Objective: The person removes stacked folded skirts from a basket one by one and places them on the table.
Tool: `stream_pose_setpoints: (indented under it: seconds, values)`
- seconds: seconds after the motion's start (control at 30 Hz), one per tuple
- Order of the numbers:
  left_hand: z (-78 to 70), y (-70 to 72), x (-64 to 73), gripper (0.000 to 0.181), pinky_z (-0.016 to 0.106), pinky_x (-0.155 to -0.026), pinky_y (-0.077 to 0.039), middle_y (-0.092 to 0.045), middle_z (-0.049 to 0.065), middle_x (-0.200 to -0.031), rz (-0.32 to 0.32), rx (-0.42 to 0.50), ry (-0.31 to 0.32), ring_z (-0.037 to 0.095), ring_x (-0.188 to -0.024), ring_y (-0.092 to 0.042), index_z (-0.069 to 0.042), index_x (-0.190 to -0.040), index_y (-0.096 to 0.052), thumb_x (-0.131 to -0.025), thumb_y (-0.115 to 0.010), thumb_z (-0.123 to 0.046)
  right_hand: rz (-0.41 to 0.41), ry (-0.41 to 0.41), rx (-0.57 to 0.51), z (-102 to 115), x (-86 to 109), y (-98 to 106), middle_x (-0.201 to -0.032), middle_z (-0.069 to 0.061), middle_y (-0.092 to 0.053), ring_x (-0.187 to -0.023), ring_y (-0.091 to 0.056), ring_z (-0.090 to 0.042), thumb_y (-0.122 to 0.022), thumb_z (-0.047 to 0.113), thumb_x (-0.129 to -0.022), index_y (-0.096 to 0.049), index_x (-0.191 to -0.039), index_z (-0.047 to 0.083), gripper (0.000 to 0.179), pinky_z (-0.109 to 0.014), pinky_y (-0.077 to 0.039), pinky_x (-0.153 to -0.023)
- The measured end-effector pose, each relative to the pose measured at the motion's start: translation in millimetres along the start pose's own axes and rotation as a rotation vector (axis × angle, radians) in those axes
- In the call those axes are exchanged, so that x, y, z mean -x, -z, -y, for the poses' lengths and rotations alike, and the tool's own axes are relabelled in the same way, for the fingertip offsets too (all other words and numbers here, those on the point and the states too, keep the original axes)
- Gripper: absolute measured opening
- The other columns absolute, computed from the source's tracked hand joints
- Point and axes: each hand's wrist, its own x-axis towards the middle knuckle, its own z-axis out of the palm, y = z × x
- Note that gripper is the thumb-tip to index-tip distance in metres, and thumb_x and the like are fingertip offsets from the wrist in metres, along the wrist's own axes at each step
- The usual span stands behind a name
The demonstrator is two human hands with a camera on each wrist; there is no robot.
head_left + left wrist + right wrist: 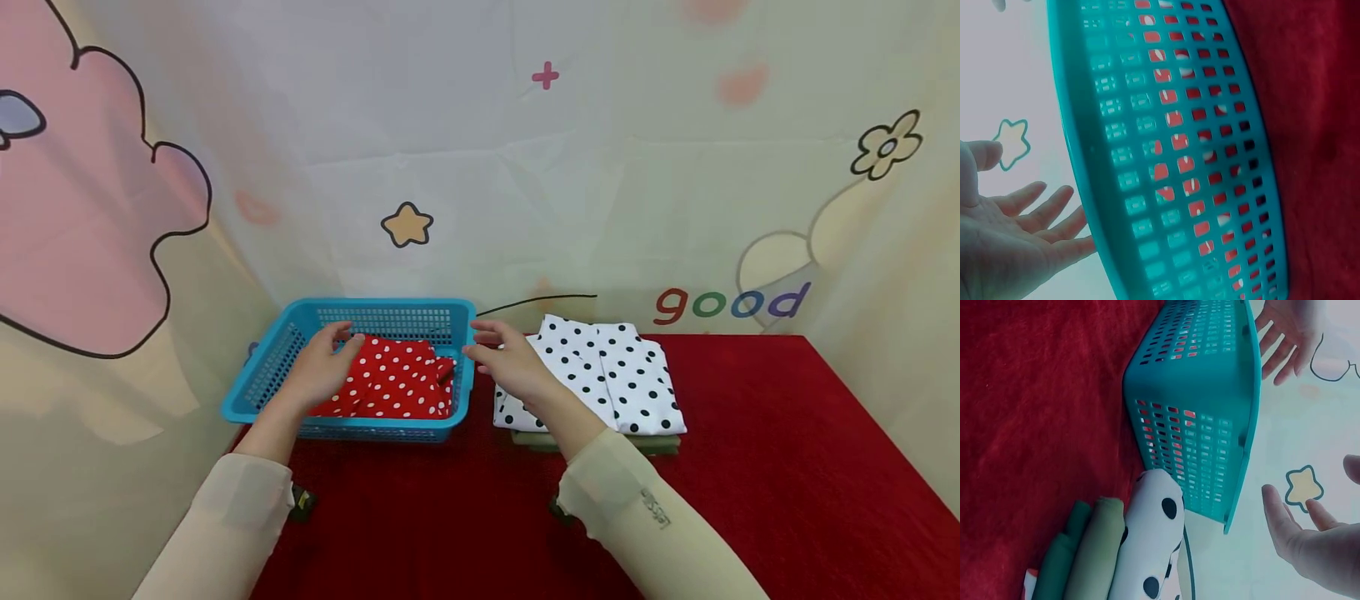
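Note:
A red garment with white dots point(397, 379), folded, lies inside a blue plastic basket point(382, 430) at the left of the table. Over the basket's left part hovers my left hand point(321, 367), its fingers relaxed and holding nothing. My right hand point(510, 358) is raised between the basket's right rim and a folded white garment with black dots point(600, 379), fingers loosely bent and empty. In the right wrist view both hands appear above the basket's rim. The white garment lies on top of a folded green cloth point(1094, 550), close beside the basket.
A red cloth point(750, 450) covers the table. Behind it hangs a pale curtain point(480, 167) printed with a star, a flower and the word "good". Darker green folded fabric point(1060, 562) shows lower in the pile at the right.

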Motion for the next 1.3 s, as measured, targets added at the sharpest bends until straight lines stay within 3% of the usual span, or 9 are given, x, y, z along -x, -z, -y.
stream_pose_setpoints:
  seconds: [0.37,0.6,0.87,1.3]
  values:
    - [18.8,12.8,-4.3,0.076,0.060,-0.099,-0.056,-0.034,0.026,-0.161,-0.009,-0.047,0.055,0.050,-0.146,-0.035,-0.007,-0.164,-0.020,-0.106,-0.053,-0.044,0.065,-0.040,0.030,3,-8.3,-15,-0.154,-0.015,-0.049,-0.124,-0.064,-0.032,-0.063,0.026,-0.103,-0.046,-0.154,0.017,0.055,-0.046,-0.052,-0.110]
    - [24.6,15.7,-3.3,0.076,0.061,-0.101,-0.054,-0.034,0.026,-0.161,0.005,-0.049,0.071,0.049,-0.145,-0.036,-0.005,-0.164,-0.020,-0.107,-0.052,-0.042,0.065,-0.049,0.083,4,-13.1,-23,-0.152,-0.013,-0.050,-0.116,-0.067,-0.030,-0.065,0.031,-0.102,-0.046,-0.153,0.017,0.056,-0.045,-0.055,-0.105]
    - [29.0,20.3,-3.2,0.076,0.062,-0.103,-0.053,-0.033,0.027,-0.161,0.031,-0.031,0.086,0.050,-0.145,-0.036,-0.004,-0.164,-0.019,-0.107,-0.050,-0.045,0.092,-0.048,0.103,6,-16.0,-32,-0.153,-0.016,-0.049,-0.123,-0.063,-0.032,-0.063,0.032,-0.102,-0.045,-0.154,0.013,0.058,-0.053,-0.051,-0.110]
    - [31.4,22.8,-5.0,0.077,0.063,-0.104,-0.052,-0.032,0.029,-0.161,0.039,-0.067,0.128,0.051,-0.146,-0.034,-0.003,-0.163,-0.019,-0.107,-0.051,-0.045,0.116,-0.099,0.162,7,-20.9,-44,-0.153,-0.019,-0.048,-0.139,-0.049,-0.035,-0.064,0.036,-0.100,-0.037,-0.158,0.008,0.070,-0.055,-0.053,-0.107]
